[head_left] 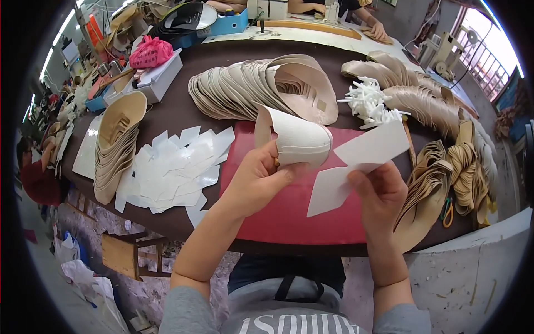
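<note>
L hand [253,181]: thumb pressed on outer face of curved cream pc. [303,142]; other fingers mostly hidden by it, spread can't be told.
Cream pc.: clamped betw. L thumb & fingers, above red sheet [300,228].
R hand [381,189]: thumb & index pinching white pcs. [374,146]; rest of fingers curled behind.
White pcs.: two flat parts visible, meeting at R fingertips; one slants up & away, other down twd. L. Joined or only overlapping: can't tell. Upper one just beside cream pc.; contact unclear.
White pile [172,172]: loose, L of L fingers, on brown tabletop [169,114].
Cream stack [236,92]: nested, beyond L fingertips.
White strips [370,103]: heaped beyond R fingertips.
Tan bundle [425,189]: R of R fingers.
Cream/white status: by appearance, one cream pc. & white pcs. picked up; no white pc. seen seated on cream pc.'s visible face; inside partly hidden.
Remaining: white pile & cream stack, approx. many pcs., count n/a; whether stack is finished or waiting can't be told.
</note>
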The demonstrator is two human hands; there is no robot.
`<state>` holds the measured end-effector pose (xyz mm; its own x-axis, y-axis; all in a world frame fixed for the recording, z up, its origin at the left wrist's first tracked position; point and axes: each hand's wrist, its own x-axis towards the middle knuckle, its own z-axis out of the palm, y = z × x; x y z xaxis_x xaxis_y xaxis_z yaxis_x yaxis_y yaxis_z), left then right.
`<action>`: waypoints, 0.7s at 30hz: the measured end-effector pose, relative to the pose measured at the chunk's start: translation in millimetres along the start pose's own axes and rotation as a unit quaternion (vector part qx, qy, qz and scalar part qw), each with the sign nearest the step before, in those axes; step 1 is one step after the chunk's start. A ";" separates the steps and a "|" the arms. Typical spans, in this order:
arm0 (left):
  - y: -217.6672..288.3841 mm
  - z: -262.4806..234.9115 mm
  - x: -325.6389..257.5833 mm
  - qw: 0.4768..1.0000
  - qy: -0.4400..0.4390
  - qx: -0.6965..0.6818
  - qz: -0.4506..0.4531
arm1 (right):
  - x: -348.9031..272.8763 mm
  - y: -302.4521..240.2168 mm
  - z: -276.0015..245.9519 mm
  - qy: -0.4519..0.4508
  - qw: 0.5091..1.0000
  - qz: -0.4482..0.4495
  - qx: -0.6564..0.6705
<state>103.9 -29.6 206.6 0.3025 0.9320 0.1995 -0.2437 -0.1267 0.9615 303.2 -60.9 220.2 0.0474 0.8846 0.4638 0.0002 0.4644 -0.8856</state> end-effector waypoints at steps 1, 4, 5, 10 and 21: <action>-0.4 -0.3 0.3 1.000 0.000 -0.001 -0.001 | 2.0 1.7 3.7 0.000 1.000 0.001 -0.001; 2.5 -2.8 1.2 0.997 -0.035 -0.060 -0.016 | 11.1 4.3 16.5 -0.014 0.997 -0.065 -0.028; 3.1 -4.2 2.1 0.995 -0.047 -0.080 -0.021 | 14.1 5.2 19.4 -0.019 0.995 -0.088 -0.037; -16.2 -29.5 5.6 0.956 -0.155 -0.249 0.012 | 20.6 12.4 28.9 -0.014 0.993 -0.113 -0.039; 11.3 -9.0 8.4 0.997 0.039 -0.063 -0.003 | 34.7 12.9 41.8 -0.034 0.987 -0.126 -0.090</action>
<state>95.4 -20.2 217.4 0.2328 0.9570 0.1729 -0.3581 -0.0809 0.9302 263.1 -22.4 225.8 -0.0431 0.7459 0.6646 0.1806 0.6601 -0.7291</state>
